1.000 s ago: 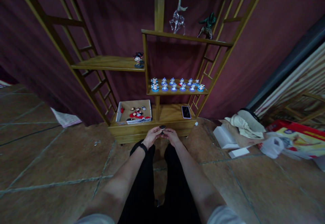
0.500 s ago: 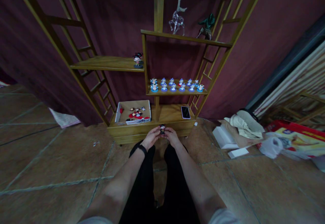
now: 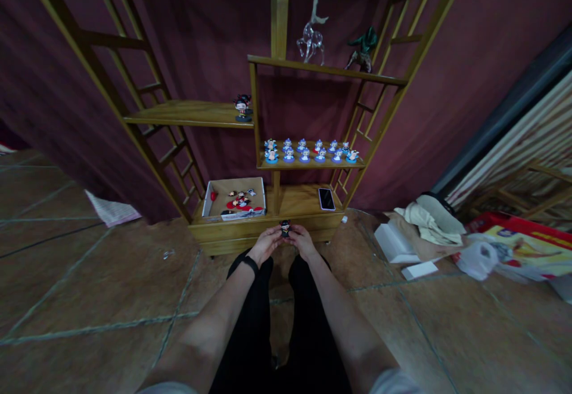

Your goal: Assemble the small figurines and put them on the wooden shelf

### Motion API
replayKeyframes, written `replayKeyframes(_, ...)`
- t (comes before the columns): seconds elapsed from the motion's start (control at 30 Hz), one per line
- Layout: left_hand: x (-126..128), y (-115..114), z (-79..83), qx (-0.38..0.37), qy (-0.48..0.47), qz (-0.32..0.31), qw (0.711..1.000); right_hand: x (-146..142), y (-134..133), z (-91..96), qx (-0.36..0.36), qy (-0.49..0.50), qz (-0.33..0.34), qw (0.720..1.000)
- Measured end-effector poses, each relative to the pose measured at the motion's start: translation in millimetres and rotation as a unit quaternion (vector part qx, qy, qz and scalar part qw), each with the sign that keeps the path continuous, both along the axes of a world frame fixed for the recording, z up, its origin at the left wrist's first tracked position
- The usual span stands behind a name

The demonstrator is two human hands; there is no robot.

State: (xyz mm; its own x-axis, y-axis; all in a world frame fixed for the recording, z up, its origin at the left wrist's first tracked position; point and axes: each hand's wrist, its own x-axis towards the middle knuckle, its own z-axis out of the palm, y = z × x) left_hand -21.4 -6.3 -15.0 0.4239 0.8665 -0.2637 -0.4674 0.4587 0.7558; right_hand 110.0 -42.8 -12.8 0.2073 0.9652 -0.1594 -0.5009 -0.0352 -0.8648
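Observation:
A small dark figurine [image 3: 285, 229] with black hair and a pale face is upright between my two hands, just in front of the low base of the wooden shelf unit [image 3: 263, 231]. My left hand [image 3: 267, 244] grips it from the left side, a dark band on that wrist. From the right, the fingers of my right hand [image 3: 302, 242] close on it too. A similar black-haired figurine [image 3: 242, 108] stands at the right end of the left shelf. Behind my left hand, an open cardboard box [image 3: 217, 204] holds several small red and black figurine pieces.
Several blue and white figurines [image 3: 304, 155] stand in two rows on the middle shelf. A phone [image 3: 326, 199] lies on the bottom shelf. Above are a clear deer ornament [image 3: 311, 39] and a green figure [image 3: 364, 48]. White boxes [image 3: 395, 242] and a plastic bag [image 3: 478, 257] are on the floor at right.
Both hands stay on the figurine at nearly the same spot. Only a very slight shift of the figurine and the view shows.

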Motion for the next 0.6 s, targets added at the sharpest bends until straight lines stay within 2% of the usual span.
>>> replayKeyframes(0.37, 0, -2, 6.6, -0.014, 0.001, 0.008, 1.000, 1, -1, -1.2, 0.030, 0.001, 0.021, 0.999)
replayKeyframes(0.6, 0, -5, 10.5, -0.013, -0.001, 0.003, 1.000, 2, 1, -2.1, 0.024, 0.000, 0.026, 0.999)
